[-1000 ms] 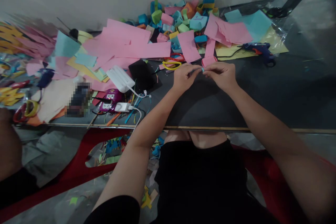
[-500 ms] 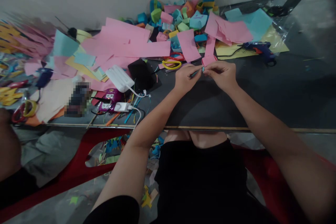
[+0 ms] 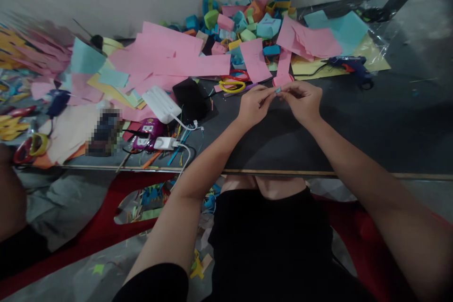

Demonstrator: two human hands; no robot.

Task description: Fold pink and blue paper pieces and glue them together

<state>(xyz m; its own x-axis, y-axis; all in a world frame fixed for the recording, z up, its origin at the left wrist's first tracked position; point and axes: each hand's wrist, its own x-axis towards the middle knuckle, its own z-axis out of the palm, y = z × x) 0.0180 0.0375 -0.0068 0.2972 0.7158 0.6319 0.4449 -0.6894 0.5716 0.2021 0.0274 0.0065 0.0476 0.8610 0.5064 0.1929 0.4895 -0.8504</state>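
My left hand [image 3: 254, 105] and my right hand [image 3: 303, 98] meet above the dark table, fingertips pinched together. Between them is a small light-blue piece of paper [image 3: 278, 89], mostly hidden by the fingers. Just beyond the fingertips lies a round pink paper piece [image 3: 283, 79] with a pink strip [image 3: 284, 61] behind it. Scissors with red and yellow handles [image 3: 231, 86] rest to the left of my left hand. A wider pink paper strip [image 3: 255, 60] lies behind them.
A heap of folded paper pieces [image 3: 247, 23] lines the wall. A dark-blue glue gun [image 3: 354, 67] lies on yellow paper at right. Leftward are pink sheets [image 3: 170, 52], a white power bank [image 3: 162, 104], a black phone-like slab [image 3: 191, 99] and a purple power strip [image 3: 148, 132]. Another person's arm [image 3: 12, 193] shows at far left.
Both hands have shifted slightly to the right, still pinching together. The light-blue paper shows a little more between the fingertips, and the dark sliver seen in my left hand is now hidden.
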